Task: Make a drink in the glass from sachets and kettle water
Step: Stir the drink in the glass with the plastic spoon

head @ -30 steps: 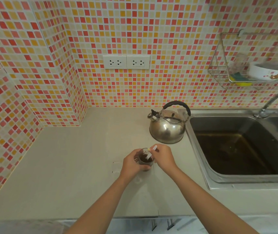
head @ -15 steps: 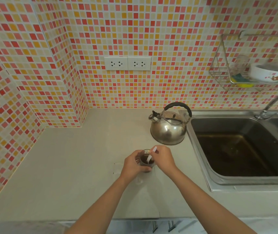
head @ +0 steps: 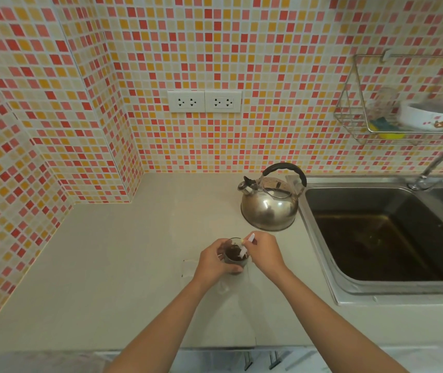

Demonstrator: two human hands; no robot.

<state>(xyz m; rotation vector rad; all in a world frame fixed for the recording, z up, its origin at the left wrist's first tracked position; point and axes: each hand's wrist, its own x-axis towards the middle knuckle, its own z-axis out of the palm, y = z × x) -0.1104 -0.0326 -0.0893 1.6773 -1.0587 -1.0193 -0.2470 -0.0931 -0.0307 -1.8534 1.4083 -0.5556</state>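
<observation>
- You face a wall (head: pixel 242 49) of small square mosaic tiles in red, pink, orange and cream, glossy, with pale grout; it turns a corner well to the left of the kettle.
- Your worktop (head: pixel 107 265) is a smooth, matte, pale grey-beige slab, and the kettle stands on it near the back.
- The sink (head: pixel 322 238), touching or just beside the kettle's right flank, is a brushed steel rectangular basin with rounded corners and a brownish stain across its floor; a curved metal tap (head: pixel 435 165) rises at its far right rim.
- A wire rack (head: pixel 349 117) hangs on the wall above and right of the kettle, thin chrome rods, holding a white rounded bowl (head: pixel 427 117) and blurred yellow and green things you cannot make out.
- The kettle (head: pixel 268 208) is a squat, polished steel dome with a short whistle spout pointing left and an arched black handle.
- A twin white plastic socket plate (head: pixel 204 101) sits on the wall above and left of the kettle.
- Your left hand (head: pixel 212 261), in front of the kettle, is curled round the left side of the glass, holding it on the worktop.
- Your right hand (head: pixel 264 251), just right of the glass, pinches the top of a slim white stirrer.
- The glass (head: pixel 235 261) stands in front of the kettle, near it: a small clear round tumbler with dark brown, grainy-looking contents.
- The stirrer (head: pixel 243 251) is a thin flat white strip, tilted, its lower end down in the brown contents.
- A clear, nearly invisible wrapper (head: pixel 188 267) lies flat on the worktop just left of your left hand; what it is, you cannot tell.
</observation>
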